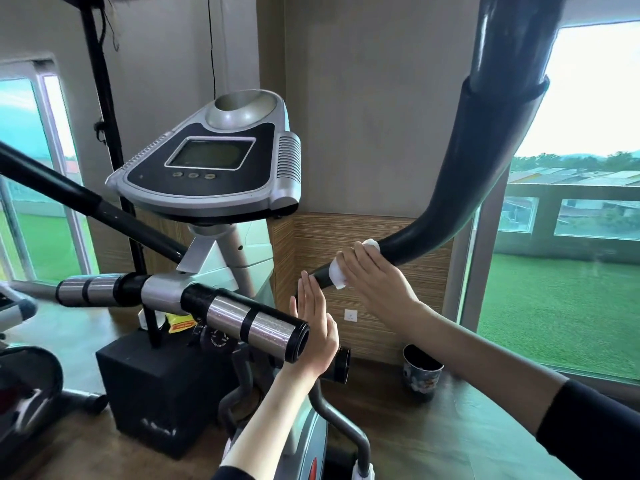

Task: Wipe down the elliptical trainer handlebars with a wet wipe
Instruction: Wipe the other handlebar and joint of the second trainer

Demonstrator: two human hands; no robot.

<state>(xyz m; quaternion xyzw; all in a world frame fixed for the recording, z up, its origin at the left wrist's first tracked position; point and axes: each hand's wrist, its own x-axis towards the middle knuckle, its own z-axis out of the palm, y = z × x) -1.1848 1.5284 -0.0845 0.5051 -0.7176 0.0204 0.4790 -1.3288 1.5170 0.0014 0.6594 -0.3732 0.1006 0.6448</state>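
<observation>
One hand works: the right hand [375, 278], wrapping the wet wipe [337, 277] round the handlebar [450, 188], should squeeze and twist along it; the left hand [313, 317] hovers flat, empty.

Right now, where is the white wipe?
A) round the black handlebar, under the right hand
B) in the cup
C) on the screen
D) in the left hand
A: the right hand holds the wet wipe round the black handlebar; the left hand is flat and empty.

Hands: two are showing, left hand [316, 328] and right hand [374, 274]
Wet wipe [337, 276]: one is showing
Console [211, 168]: one
Cup [420, 375]: one
</observation>
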